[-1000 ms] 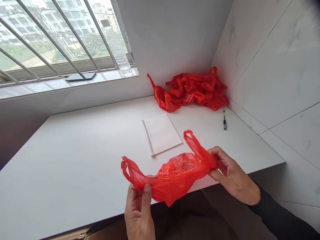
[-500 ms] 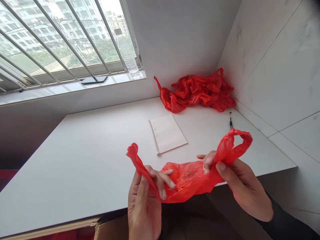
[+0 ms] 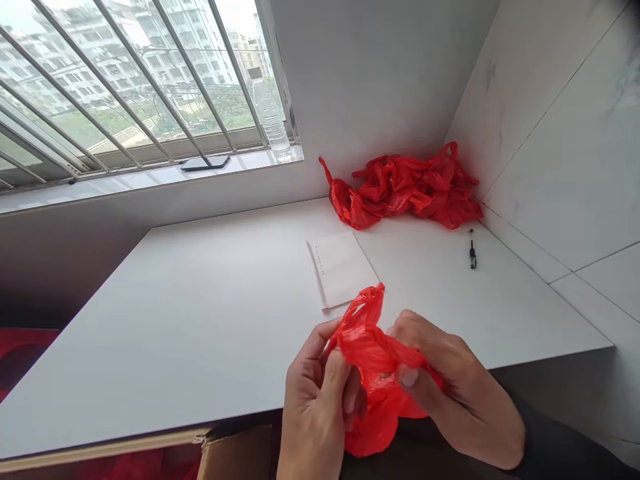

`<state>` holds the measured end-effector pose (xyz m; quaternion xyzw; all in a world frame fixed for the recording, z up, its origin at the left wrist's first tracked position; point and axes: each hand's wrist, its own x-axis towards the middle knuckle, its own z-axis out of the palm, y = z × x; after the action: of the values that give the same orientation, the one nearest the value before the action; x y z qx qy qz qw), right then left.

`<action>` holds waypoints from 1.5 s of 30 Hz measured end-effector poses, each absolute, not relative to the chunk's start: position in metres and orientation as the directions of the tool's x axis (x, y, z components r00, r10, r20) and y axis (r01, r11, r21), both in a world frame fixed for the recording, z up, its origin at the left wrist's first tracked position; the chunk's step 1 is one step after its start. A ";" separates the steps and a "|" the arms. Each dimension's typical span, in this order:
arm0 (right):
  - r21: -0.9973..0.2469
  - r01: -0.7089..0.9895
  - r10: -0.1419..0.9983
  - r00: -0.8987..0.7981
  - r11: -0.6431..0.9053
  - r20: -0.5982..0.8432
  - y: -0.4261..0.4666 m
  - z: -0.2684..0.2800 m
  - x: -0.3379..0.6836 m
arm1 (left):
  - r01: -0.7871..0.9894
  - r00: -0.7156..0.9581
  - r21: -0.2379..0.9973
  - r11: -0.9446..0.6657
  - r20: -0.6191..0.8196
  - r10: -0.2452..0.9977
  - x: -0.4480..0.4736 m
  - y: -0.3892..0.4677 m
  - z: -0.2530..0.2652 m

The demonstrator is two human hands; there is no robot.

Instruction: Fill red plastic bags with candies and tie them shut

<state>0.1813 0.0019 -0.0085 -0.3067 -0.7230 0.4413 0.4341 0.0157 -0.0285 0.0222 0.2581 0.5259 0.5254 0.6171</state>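
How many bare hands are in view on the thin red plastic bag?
2: the left hand pinches the bag at its left side, and the right hand grips its right side. Some fingers are partly hidden, but no third hand shows.

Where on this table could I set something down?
Widest bare patch: the tabletop left of the notebook. A smaller one lies between notebook and pen. Crowded: the back-right corner, under the piled red bags, and the near edge, where the left hand and right hand hold a red bag.
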 end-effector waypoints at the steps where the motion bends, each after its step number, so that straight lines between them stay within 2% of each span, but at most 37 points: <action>1: -0.888 0.096 0.819 -0.443 0.449 0.366 0.004 -0.008 0.179 | -0.300 -0.097 0.893 0.337 -0.380 0.920 0.018 -0.030 0.024; 4: -0.870 0.171 0.824 -0.444 0.463 0.351 0.010 -0.007 0.174 | -0.138 -0.102 0.929 0.344 -0.358 0.928 0.023 -0.037 0.029; 9: -0.844 0.160 0.784 -0.489 0.512 0.383 0.010 -0.011 0.171 | -0.147 -0.251 0.967 0.206 -0.238 0.938 0.034 -0.049 0.027; 14: -0.856 0.214 0.794 -0.527 0.471 0.304 0.007 -0.005 0.174 | -0.239 -0.296 0.924 0.298 -0.362 0.884 0.034 -0.044 0.023; 17: -0.897 0.207 0.862 -0.423 0.391 0.278 0.008 -0.002 0.178 | -0.197 -0.327 0.933 0.303 -0.353 0.876 0.029 -0.042 0.025; 20: -0.928 0.195 0.927 -0.272 0.316 0.259 0.008 -0.003 0.182 | -0.167 -0.286 0.938 0.304 -0.341 0.896 0.026 -0.042 0.028; 22: -0.937 0.153 0.935 -0.224 0.314 0.276 0.008 -0.004 0.182 | -0.208 -0.232 0.914 0.347 -0.391 0.891 0.023 -0.040 0.028; 26: -0.874 0.065 0.850 -0.277 0.482 0.448 0.006 -0.004 0.181 | -0.402 -0.038 0.796 0.452 -0.507 0.861 0.012 -0.030 0.026; 29: -0.843 0.053 0.801 -0.350 0.536 0.487 0.002 -0.004 0.179 | -0.461 -0.008 0.792 0.401 -0.456 0.890 0.008 -0.026 0.025; 33: -0.849 0.050 0.791 -0.395 0.525 0.466 0.001 -0.010 0.180 | -0.302 0.018 0.906 0.298 -0.307 0.952 0.007 -0.028 0.027; 37: -0.870 0.113 0.823 -0.402 0.481 0.402 0.006 -0.016 0.182 | -0.080 0.089 0.964 0.255 -0.248 0.965 0.004 -0.030 0.030; 41: -0.951 0.124 0.855 -0.482 0.284 0.193 0.011 -0.019 0.180 | 0.070 0.070 0.986 0.153 -0.158 0.985 0.003 -0.032 0.031; 45: -0.993 0.092 0.869 -0.495 0.077 0.022 0.012 -0.018 0.178 | 0.304 -0.087 0.948 -0.096 0.128 0.988 0.009 -0.032 0.022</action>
<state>0.1782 0.0118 -0.0182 -0.3694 -0.6500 0.5700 0.3409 0.0090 -0.0325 0.0221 0.5702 0.5664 0.4721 0.3622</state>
